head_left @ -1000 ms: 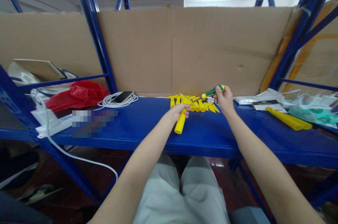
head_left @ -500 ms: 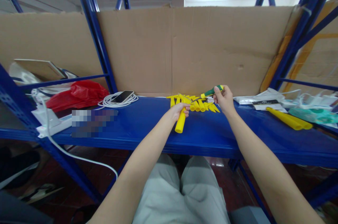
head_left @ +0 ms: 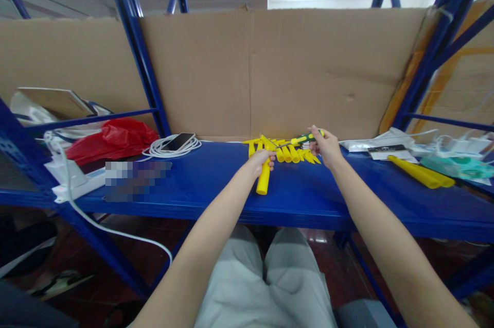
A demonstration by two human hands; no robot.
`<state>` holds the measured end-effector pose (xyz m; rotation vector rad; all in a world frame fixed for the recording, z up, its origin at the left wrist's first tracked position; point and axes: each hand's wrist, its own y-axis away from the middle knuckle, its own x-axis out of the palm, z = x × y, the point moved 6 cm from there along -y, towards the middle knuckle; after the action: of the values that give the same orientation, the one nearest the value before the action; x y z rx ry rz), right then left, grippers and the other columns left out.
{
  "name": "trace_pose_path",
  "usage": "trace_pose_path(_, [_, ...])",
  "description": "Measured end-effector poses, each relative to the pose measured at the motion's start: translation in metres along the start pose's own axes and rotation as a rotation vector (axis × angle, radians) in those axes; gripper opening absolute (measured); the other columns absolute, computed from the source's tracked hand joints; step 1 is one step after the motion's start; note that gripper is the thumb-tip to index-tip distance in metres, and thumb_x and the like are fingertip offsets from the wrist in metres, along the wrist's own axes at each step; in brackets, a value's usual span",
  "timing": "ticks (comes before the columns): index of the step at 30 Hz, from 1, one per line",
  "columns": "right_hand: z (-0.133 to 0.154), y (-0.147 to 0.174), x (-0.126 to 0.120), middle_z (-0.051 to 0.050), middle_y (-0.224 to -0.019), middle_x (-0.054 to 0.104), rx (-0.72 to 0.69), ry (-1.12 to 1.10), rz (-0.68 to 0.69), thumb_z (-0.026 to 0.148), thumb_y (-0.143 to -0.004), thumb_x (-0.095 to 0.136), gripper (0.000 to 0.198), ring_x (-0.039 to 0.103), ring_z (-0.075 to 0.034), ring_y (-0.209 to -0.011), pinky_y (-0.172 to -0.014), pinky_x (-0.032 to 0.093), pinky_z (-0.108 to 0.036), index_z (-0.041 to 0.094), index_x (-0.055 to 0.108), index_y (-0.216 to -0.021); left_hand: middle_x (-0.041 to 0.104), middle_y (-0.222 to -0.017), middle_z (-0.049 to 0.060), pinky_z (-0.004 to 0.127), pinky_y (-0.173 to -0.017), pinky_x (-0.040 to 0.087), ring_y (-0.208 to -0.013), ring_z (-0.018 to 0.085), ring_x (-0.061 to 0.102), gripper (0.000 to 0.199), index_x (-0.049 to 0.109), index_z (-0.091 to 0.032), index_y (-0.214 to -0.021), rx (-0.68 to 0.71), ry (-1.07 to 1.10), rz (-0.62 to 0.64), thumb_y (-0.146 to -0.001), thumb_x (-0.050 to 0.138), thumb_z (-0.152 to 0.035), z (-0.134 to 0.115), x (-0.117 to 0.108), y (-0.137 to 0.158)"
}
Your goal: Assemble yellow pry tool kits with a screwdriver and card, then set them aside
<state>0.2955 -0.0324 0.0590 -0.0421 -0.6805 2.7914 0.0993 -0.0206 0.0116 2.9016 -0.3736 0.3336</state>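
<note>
My left hand (head_left: 264, 162) is closed around a yellow plastic cone (head_left: 263, 184), its wide round end pointing down toward me. In my right hand (head_left: 324, 147) is a screwdriver (head_left: 303, 139) with a green and yellow handle. Its metal shaft slants left and down to the cone by my left fingers; whether the tip touches or enters the cone is too small to tell. Behind and between the hands lie several more yellow cones (head_left: 287, 155) in a row on the blue shelf (head_left: 216, 178).
Cardboard (head_left: 289, 70) stands along the back. To the left are a phone (head_left: 179, 141) on a coiled white cable (head_left: 154, 150), a red bag (head_left: 116, 137) and a white power strip (head_left: 81, 189). Yellow cones (head_left: 420, 172) and a teal item (head_left: 455, 167) lie right.
My right hand has shifted its fingers on the screwdriver handle, and the screwdriver has tilted slightly flatter. My left hand still grips the cone in nearly the same place.
</note>
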Motion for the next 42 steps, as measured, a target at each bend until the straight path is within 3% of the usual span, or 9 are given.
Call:
trace_pose_path(5, [-0.005,0.003,0.013,0.002,-0.055,0.057,0.122,-0.083,0.158,0.072,-0.074,0.061,0.062,0.051,-0.011,-0.041,-0.04,0.04,-0.023,0.022,0.062,-0.111,0.038,-0.046,-0.011,0.015,-0.037,0.025,-0.03,0.003,0.031,0.019,0.043,-0.02,-0.076,-0.016,0.036,-0.026,-0.085,0.055,-0.009,-0.001,-0.003,-0.001])
trace_pose_path(9, [-0.002,0.006,0.018,-0.003,-0.065,0.064,0.124,-0.053,0.246,0.075,-0.078,0.049,0.06,0.058,-0.016,-0.052,-0.051,0.046,-0.028,0.024,0.06,-0.108,0.038,-0.046,-0.01,0.015,-0.037,0.026,-0.03,0.004,0.031,0.018,0.043,-0.019,-0.076,-0.022,0.036,-0.038,-0.087,0.05,-0.008,-0.001,-0.003,0.0])
trace_pose_path(14, [0.001,0.005,0.018,-0.008,-0.075,0.069,0.11,-0.033,0.298,0.064,-0.086,0.038,0.047,0.062,-0.02,-0.064,-0.062,0.049,-0.033,0.022,0.057,-0.098,0.037,-0.045,-0.01,0.016,-0.037,0.026,-0.031,0.004,0.031,0.016,0.044,-0.019,-0.077,-0.019,0.024,-0.045,-0.086,0.049,-0.007,-0.001,-0.002,0.0])
trace_pose_path(18, [-0.006,0.002,0.017,-0.007,-0.072,0.067,0.145,0.021,0.285,0.063,-0.086,0.041,0.043,0.059,-0.017,-0.056,-0.056,0.048,-0.03,0.022,0.053,-0.085,0.037,-0.044,-0.01,0.016,-0.037,0.026,-0.03,0.005,0.032,0.017,0.044,-0.019,-0.077,-0.002,0.036,-0.077,-0.088,0.045,-0.006,-0.002,-0.005,0.0])
trace_pose_path(27, [-0.01,0.002,0.015,0.0,-0.061,0.061,0.223,-0.175,0.101,0.052,-0.077,0.069,0.035,0.049,-0.009,-0.042,-0.039,0.039,-0.02,0.021,0.051,-0.076,0.037,-0.044,-0.01,0.017,-0.036,0.027,-0.03,0.005,0.033,0.018,0.043,-0.019,-0.076,0.029,0.018,-0.088,-0.087,0.045,-0.006,-0.004,-0.004,0.001])
trace_pose_path(32, [-0.009,0.004,0.011,0.002,-0.048,0.055,0.199,-0.128,0.042,0.063,-0.077,0.065,0.044,0.047,-0.008,-0.036,-0.036,0.035,-0.019,0.02,0.054,-0.078,0.037,-0.043,-0.01,0.016,-0.037,0.026,-0.03,0.004,0.032,0.019,0.041,-0.019,-0.075,0.021,-0.013,-0.081,-0.089,0.044,-0.007,-0.004,-0.004,0.002])
trace_pose_path(37, [-0.005,0.008,0.013,0.0,-0.049,0.058,0.233,-0.183,0.08,0.069,-0.079,0.058,0.053,0.05,-0.01,-0.035,-0.036,0.037,-0.02,0.018,0.063,-0.096,0.037,-0.044,-0.011,0.016,-0.039,0.026,-0.03,0.004,0.032,0.019,0.041,-0.02,-0.076,0.021,-0.004,-0.084,-0.088,0.047,-0.007,-0.004,-0.004,0.003])
trace_pose_path(42, [0.0,0.01,0.017,-0.003,-0.066,0.071,0.28,-0.352,0.174,0.054,-0.091,0.053,0.036,0.062,-0.012,-0.048,-0.045,0.046,-0.021,0.021,0.062,-0.1,0.038,-0.045,-0.01,0.017,-0.039,0.026,-0.03,0.005,0.032,0.019,0.042,-0.02,-0.076,0.016,-0.016,-0.075,-0.089,0.045,-0.006,-0.004,-0.002,0.004])
